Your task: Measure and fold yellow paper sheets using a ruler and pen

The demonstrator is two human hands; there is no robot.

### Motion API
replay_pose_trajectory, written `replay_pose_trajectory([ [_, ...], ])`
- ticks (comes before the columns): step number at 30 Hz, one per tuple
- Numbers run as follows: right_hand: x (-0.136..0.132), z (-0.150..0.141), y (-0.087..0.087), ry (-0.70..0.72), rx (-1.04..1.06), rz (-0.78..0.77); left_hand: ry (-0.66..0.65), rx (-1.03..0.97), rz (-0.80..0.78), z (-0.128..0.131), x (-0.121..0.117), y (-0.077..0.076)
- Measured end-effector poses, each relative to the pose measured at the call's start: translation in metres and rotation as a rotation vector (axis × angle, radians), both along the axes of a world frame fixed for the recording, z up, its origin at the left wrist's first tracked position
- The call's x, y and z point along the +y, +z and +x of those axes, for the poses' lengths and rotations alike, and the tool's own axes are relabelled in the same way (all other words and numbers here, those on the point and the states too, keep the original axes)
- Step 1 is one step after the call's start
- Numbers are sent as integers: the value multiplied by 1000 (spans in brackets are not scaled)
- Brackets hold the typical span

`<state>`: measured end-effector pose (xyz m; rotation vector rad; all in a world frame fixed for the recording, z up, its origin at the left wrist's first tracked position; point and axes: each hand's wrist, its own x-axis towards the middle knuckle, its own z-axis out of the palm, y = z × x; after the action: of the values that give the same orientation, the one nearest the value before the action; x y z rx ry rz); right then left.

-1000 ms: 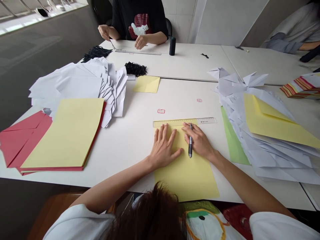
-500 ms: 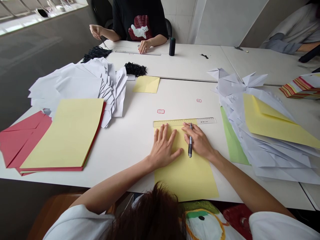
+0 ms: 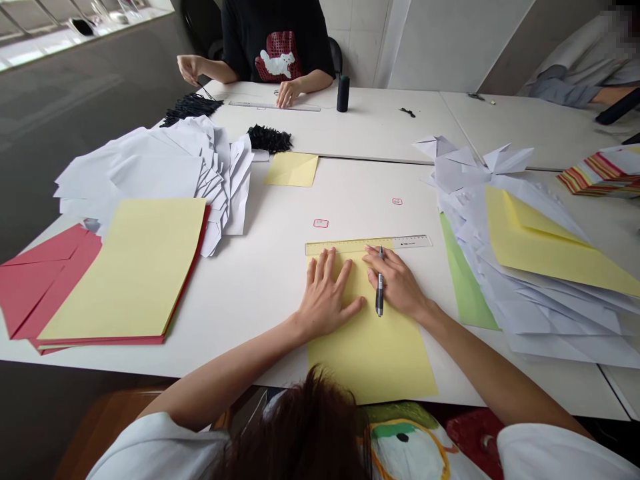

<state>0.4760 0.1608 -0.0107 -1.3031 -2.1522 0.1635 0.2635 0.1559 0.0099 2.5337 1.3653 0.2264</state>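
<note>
A yellow sheet of paper point(image 3: 373, 350) lies on the white table in front of me, reaching its near edge. My left hand point(image 3: 327, 293) rests flat on the sheet with fingers stretched out. My right hand point(image 3: 397, 283) lies beside it, holding a dark pen point(image 3: 380, 293) between its fingers, with the tip pointing away from me. A clear ruler point(image 3: 367, 245) lies across the sheet's far edge, just beyond both sets of fingertips.
A yellow-on-red paper stack point(image 3: 125, 273) and a heap of white sheets point(image 3: 165, 167) lie at left. White folded papers point(image 3: 525, 267) with a yellow sheet point(image 3: 545, 243) pile at right, over a green sheet point(image 3: 465, 283). A person in black point(image 3: 273, 47) sits opposite; another person's sleeve point(image 3: 575, 80) is far right.
My hands, the pen and the ruler have stayed put. The person opposite has moved one hand out to the left and laid the other on the ruler in front of them.
</note>
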Motion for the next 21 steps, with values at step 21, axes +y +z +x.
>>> replay_pose_trajectory([
  [21, 0, -1, 1, -14, -7, -9, 0, -4, 6, 0, 0, 1],
])
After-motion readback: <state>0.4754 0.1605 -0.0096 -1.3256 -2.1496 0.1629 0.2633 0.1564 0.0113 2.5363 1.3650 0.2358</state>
